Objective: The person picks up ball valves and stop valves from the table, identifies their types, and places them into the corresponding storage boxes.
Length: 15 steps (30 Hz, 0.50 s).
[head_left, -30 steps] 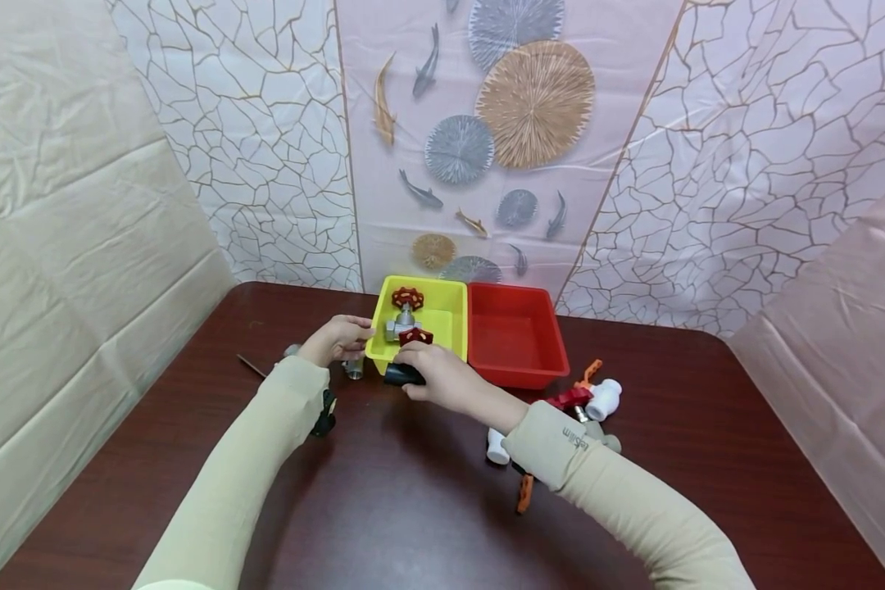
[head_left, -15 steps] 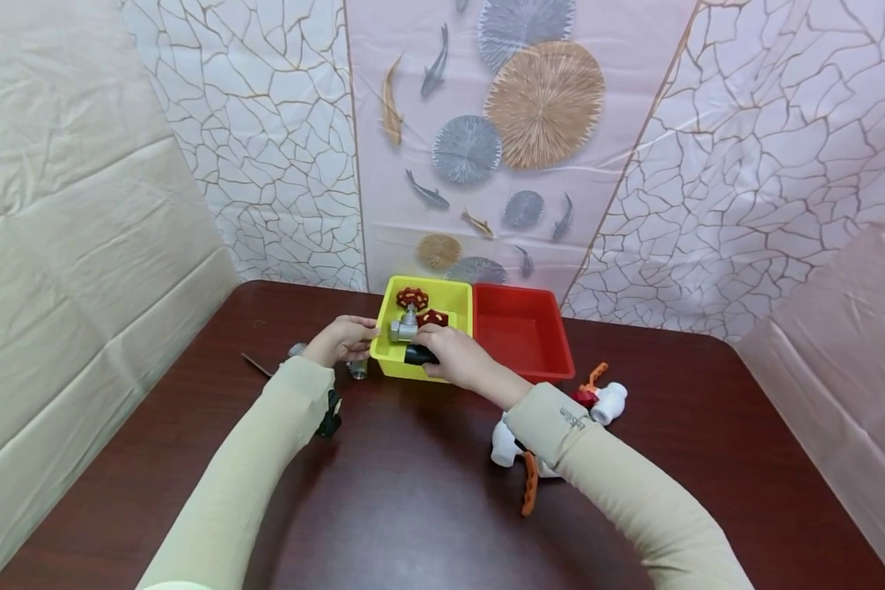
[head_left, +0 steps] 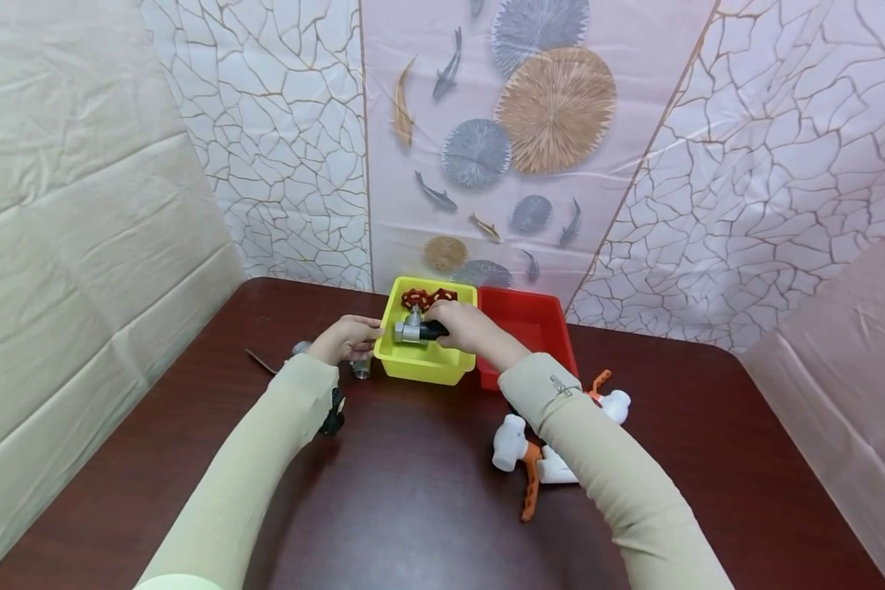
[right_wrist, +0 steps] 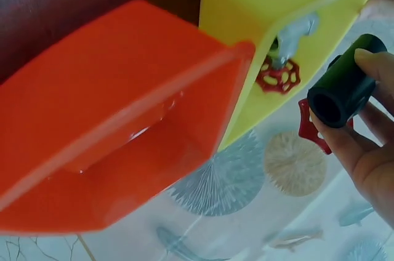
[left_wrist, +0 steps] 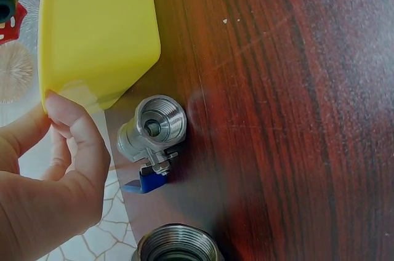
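My left hand [head_left: 350,338] pinches the left rim of a yellow bin [head_left: 428,373] between thumb and fingers. My right hand [head_left: 472,326] grips a black valve [right_wrist: 345,82] with a red handwheel, held over that bin. In the head view, the black valve overlaps a metal valve [head_left: 409,331] lying inside the bin, which has its own red handwheel [right_wrist: 278,77]. Below my left hand in the left wrist view, a metal ball valve [left_wrist: 154,127] with a blue lever rests on the table, its threaded opening showing.
A red bin [head_left: 527,307] stands against the yellow bin's right side. White valves [head_left: 510,442] with orange levers [head_left: 531,492] lie at the right, partly under my sleeve. Another threaded metal fitting [left_wrist: 178,245] and a thin rod [head_left: 260,360] are at the left.
My right hand has carried the black valve from the bin's front edge back and right, over the yellow bin. My left hand keeps its place on the rim. The view has shifted slightly.
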Available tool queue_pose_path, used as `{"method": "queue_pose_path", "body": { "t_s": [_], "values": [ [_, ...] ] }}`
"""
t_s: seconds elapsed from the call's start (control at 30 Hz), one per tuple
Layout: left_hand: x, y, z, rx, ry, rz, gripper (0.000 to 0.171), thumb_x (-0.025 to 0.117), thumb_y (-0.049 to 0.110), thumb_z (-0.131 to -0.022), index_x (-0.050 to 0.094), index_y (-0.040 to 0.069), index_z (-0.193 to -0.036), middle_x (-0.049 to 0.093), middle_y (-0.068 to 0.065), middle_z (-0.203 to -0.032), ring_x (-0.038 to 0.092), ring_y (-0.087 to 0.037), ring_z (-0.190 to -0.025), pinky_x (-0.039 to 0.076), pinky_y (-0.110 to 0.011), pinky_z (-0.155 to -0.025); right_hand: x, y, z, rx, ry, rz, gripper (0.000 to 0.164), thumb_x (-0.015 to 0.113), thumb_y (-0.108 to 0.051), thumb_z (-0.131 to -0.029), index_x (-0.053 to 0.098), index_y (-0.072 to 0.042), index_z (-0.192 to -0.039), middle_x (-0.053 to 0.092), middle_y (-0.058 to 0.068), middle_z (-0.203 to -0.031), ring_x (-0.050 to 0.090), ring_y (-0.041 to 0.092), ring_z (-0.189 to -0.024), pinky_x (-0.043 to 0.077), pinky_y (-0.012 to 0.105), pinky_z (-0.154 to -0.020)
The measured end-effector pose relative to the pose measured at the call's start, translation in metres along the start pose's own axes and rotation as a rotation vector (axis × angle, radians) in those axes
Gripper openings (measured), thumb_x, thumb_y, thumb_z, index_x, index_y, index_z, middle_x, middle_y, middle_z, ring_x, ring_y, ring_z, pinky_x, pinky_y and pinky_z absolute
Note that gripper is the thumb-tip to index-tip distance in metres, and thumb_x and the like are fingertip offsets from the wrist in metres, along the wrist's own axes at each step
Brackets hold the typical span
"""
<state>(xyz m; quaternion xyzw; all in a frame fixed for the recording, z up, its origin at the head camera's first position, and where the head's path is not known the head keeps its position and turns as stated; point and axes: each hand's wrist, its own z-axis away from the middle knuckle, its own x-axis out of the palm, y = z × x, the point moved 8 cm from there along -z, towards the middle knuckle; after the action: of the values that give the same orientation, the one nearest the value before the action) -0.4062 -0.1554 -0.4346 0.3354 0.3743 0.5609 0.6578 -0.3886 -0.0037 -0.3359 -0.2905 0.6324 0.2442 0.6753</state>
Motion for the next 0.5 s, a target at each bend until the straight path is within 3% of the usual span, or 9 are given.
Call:
{"method": "queue_pose_path", "body": {
  "t_s": [0.23,0.5],
  "values": [
    [-0.005,0.004,0.001,-0.008,0.016,-0.027,0.038,0.052,0.014,-0.096,0.051,0.008,-0.134,0.061,-0.007,-0.104,0.055,-0.006,-0.057,0.049,-0.018,-0.056,-0.006,0.009,-0.020,0.003,-0.012,0.008,0.031,0.068,-0.009,-0.085,0.065,-0.003,-0.115,0.064,0.012,-0.117,0.059,0.026,-0.108,0.048,0.038,-0.096],
    [-0.006,-0.001,0.001,-0.010,0.013,-0.012,0.039,0.053,0.014,-0.096,0.050,0.007,-0.135,0.061,-0.011,-0.110,0.056,-0.008,-0.060,0.049,-0.018,-0.054,-0.004,0.024,-0.035,0.005,0.020,-0.019,0.036,0.066,-0.008,-0.087,0.061,-0.001,-0.122,0.059,0.015,-0.125,0.055,0.028,-0.116,0.044,0.040,-0.101]
  ]
}}
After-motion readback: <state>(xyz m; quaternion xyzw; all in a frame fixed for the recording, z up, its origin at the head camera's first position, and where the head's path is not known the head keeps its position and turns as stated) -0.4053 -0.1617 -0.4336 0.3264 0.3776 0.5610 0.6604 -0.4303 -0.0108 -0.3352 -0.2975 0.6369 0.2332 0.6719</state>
